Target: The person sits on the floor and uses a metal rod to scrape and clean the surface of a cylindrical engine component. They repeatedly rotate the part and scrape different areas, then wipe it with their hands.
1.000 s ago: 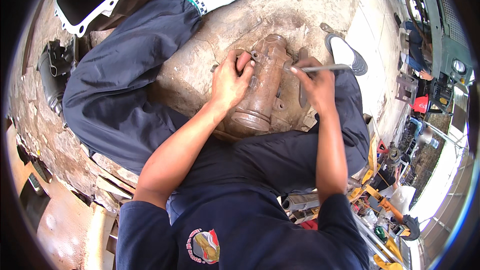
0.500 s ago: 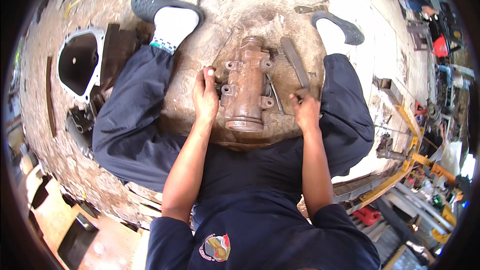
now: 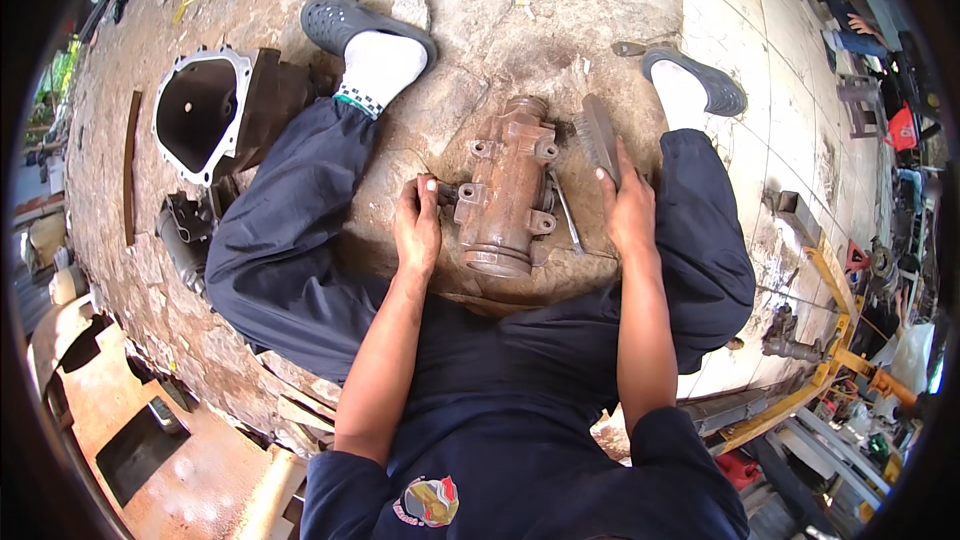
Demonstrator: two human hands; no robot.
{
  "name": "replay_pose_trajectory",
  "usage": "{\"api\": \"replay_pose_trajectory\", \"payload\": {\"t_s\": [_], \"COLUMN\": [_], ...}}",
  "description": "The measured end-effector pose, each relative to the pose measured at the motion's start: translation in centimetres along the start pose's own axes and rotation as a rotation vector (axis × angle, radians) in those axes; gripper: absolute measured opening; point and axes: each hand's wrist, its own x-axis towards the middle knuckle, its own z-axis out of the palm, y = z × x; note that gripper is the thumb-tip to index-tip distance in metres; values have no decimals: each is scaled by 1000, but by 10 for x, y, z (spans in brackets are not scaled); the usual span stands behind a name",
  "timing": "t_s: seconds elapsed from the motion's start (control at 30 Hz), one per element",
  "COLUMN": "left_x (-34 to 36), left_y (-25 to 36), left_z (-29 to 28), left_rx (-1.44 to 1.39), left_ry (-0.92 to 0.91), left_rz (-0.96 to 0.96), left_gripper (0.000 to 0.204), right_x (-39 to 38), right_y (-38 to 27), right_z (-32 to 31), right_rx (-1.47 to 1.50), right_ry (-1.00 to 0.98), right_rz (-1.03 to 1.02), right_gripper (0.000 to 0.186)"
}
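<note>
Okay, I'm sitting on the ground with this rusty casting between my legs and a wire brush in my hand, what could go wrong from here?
1. The rusty casting lies loose on the rough concrete floor; only your left hand steadies it at one side, so it may roll or shift toward your legs.
2. Your right hand holds the wire brush close to the casting's bolt lugs; a slip might scrape your knuckles.
3. A thin metal tool lies beside the casting, easy to lean on.
</note>
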Motion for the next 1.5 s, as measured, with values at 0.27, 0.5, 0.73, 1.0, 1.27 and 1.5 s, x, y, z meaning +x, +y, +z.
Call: {"api": "replay_pose_trajectory", "payload": {"t_s": [0.27, 0.5, 0.73, 1.0, 1.27, 1.5], "left_x": [10, 9, 11, 12, 19, 14], "left_y": [7, 28, 27, 51, 26, 46], "left_z": [8, -1, -16, 7, -4, 12], "left_rx": [-93, -127, -165, -171, -181, -192], "left_ry": [-18, 33, 97, -35, 39, -64], "left_rz": [-30, -29, -28, -38, -59, -78], "left_gripper": [45, 44, 43, 43, 42, 47], "right_x": [-38, 61, 27, 33, 63, 5], "right_y": [-135, -160, -197, -195, -212, -198], "right_z": [-76, 24, -26, 5, -2, -14], "right_rx": [-170, -490, -525, -532, -641, -505], "right_ry": [-467, -392, -555, -487, -615, -495], "right_rz": [-252, -336, -248, -178, -265, -200], "right_gripper": [47, 37, 46, 35, 45, 41]}}
